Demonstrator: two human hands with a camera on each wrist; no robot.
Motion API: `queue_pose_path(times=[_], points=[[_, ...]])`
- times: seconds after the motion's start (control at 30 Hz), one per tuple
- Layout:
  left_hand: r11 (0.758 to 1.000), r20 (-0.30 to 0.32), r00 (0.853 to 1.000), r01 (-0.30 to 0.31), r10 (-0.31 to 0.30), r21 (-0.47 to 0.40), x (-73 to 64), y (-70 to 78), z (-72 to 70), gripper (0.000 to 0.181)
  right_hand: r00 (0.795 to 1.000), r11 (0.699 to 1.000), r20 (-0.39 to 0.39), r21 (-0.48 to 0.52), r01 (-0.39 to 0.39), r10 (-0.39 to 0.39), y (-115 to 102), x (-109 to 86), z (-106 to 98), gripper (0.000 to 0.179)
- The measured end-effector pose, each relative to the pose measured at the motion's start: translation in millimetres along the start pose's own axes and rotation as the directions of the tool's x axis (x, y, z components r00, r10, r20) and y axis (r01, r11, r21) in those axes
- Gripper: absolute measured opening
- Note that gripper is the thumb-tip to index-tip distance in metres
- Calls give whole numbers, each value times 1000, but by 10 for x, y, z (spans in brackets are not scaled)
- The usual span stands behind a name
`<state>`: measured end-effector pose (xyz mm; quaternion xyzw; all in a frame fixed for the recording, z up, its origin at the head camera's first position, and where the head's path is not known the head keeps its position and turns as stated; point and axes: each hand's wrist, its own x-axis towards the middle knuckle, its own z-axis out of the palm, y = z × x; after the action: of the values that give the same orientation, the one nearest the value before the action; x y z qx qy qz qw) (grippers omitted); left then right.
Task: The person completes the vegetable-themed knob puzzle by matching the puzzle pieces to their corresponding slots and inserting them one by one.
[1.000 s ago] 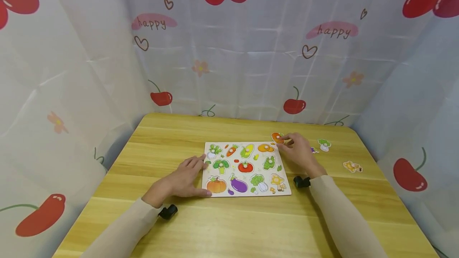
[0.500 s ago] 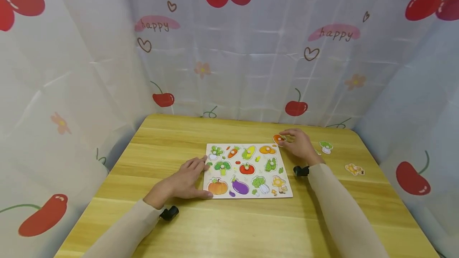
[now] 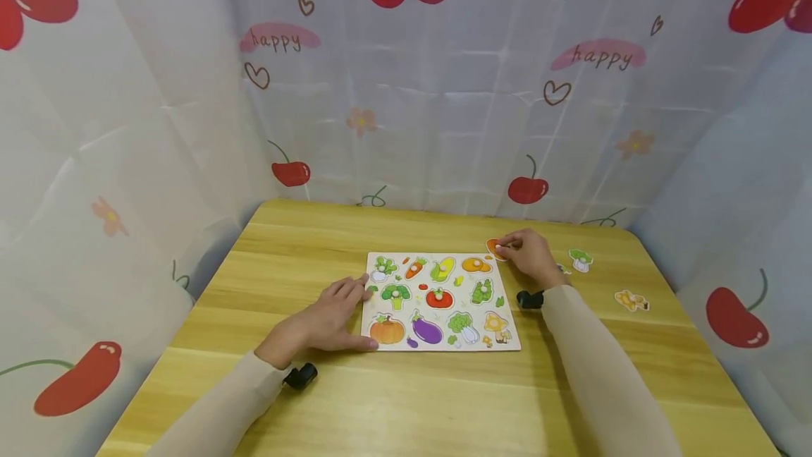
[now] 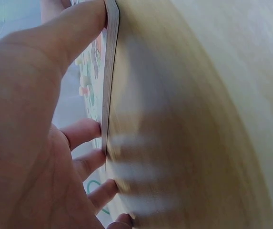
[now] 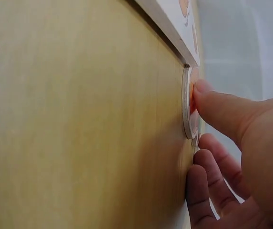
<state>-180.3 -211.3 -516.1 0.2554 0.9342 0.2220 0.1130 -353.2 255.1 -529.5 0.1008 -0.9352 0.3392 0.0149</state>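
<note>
A wooden vegetable puzzle board (image 3: 446, 312) lies flat on the table. At its left side my left hand (image 3: 326, 316) rests with the fingers spread. In the left wrist view, the thumb (image 4: 74, 31) touches the corner, and two fingertips reach the board's edge (image 4: 108, 81). Beyond the board's far right corner lies an orange puzzle piece (image 3: 493, 247), probably the pumpkin, with a pale knob. My right hand (image 3: 531, 257) pinches this piece from the right, its thumb (image 5: 215, 105) on the upper face. The index fingertip's contact is hidden in the right wrist view.
To the right lie a leafy green vegetable piece (image 3: 580, 260) and a yellow mushroom piece (image 3: 631, 300). Another piece (image 3: 563, 269) is mostly hidden behind the right wrist. A white cherry-print curtain (image 3: 419, 125) hangs behind the table (image 3: 419, 400) and at both sides.
My right hand has shifted slightly left and away from me at the orange piece, which stays by the board's corner. The left hand keeps its place; the head view has moved a little.
</note>
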Motion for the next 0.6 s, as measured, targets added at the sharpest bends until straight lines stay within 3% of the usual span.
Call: queue_pose_path(times=[0.3, 0.6], points=[[1000, -10, 1000, -7, 7, 11, 29, -7, -21, 101, 999, 999, -28, -48, -26, 24, -84, -29, -49, 23], [1000, -1, 1000, 3, -3, 4, 21, -20, -11, 100, 999, 1000, -39, -17, -9, 8, -66, -101, -64, 24]])
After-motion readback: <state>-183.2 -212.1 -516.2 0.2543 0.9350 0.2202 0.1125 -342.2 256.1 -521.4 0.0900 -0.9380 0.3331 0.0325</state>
